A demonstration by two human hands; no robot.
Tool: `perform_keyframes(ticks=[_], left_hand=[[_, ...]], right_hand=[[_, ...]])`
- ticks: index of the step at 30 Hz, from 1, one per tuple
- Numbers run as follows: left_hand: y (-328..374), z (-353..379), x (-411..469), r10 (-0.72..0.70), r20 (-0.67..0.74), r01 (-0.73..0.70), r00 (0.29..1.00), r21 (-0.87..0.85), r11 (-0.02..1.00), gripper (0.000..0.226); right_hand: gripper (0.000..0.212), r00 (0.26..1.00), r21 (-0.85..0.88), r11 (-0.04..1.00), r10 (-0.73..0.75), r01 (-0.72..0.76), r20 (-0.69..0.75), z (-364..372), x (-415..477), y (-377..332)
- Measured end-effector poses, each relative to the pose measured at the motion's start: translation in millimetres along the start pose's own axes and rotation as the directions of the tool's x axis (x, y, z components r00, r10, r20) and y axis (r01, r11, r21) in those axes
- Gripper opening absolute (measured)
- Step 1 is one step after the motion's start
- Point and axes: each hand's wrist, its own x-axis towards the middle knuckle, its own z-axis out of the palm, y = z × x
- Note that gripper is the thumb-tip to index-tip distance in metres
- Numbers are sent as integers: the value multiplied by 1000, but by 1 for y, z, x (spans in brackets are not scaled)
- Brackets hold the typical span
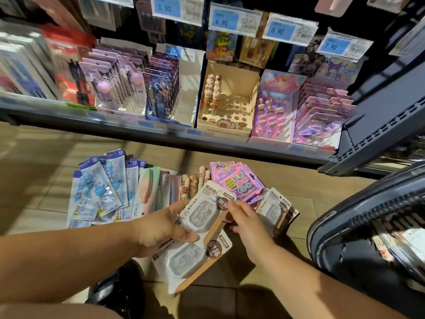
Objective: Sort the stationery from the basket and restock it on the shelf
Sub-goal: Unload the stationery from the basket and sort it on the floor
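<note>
My left hand (161,226) grips a white-and-brown blister pack (202,212) with a clear tape-like item inside, held above the floor. My right hand (246,222) pinches the same pack's upper right corner. A second identical pack (190,261) sits just under the first, below my left hand; whether the hand also holds it I cannot tell. A third like pack (274,209) lies on the floor to the right. The dark basket (340,217) stands at the right with several packs inside. The shelf (161,131) runs across above.
On the floor lie sorted piles: blue 15 packs (103,187), pastel packs (149,189), character pens (193,180) and pink-purple sticker cards (236,180). On the shelf stand a half-filled pen box (225,125), purple card rows and price tags. A dark shoe (117,286) is below.
</note>
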Motion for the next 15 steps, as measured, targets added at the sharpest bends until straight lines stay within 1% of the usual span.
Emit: perform_keyframes(ticks=[1, 2, 3, 6, 7, 8, 9, 10, 12, 13, 15], left_hand=[[0, 0, -1, -11, 29, 11, 1000, 3, 1000, 71], [-1, 0, -1, -22, 42, 22, 999, 5, 1000, 73], [-3, -1, 1, -35, 28, 35, 999, 7, 999, 76], [-10, -2, 4, -60, -39, 59, 997, -28, 998, 83], [-12, -2, 4, -61, -23, 60, 998, -41, 997, 85], [-14, -2, 4, -59, 24, 60, 998, -41, 997, 87], [-16, -1, 3, -67, 74, 69, 995, -23, 997, 89], [-17, 0, 3, -86, 94, 86, 992, -1, 996, 91], [-19, 2, 3, -133, 46, 133, 990, 10, 991, 92], [-21, 1, 3, -144, -12, 143, 990, -17, 990, 90], [-23, -6, 6, -131, -169, 116, 977, -96, 989, 89]], right_hand=[[14, 995, 98, 994, 37, -46, 91, 7, -1, -2], [24, 987, 162, 982, 74, -97, 144, 13, 1, -1], [30, 983, 200, 970, 105, -134, 152, 18, 5, 2], [31, 985, 287, 942, 167, -175, 54, 24, 12, 11], [32, 982, 326, 928, 188, -181, 10, 24, 13, 14], [34, 978, 371, 911, 206, -179, -33, 23, 14, 17], [36, 971, 413, 893, 226, -177, -74, 22, 14, 18], [36, 964, 458, 872, 244, -172, -102, 21, 14, 18], [35, 948, 551, 817, 288, -169, -135, 17, 13, 16], [33, 940, 587, 793, 307, -165, -151, 13, 13, 14], [29, 936, 613, 772, 319, -167, -147, 5, 10, 11]])
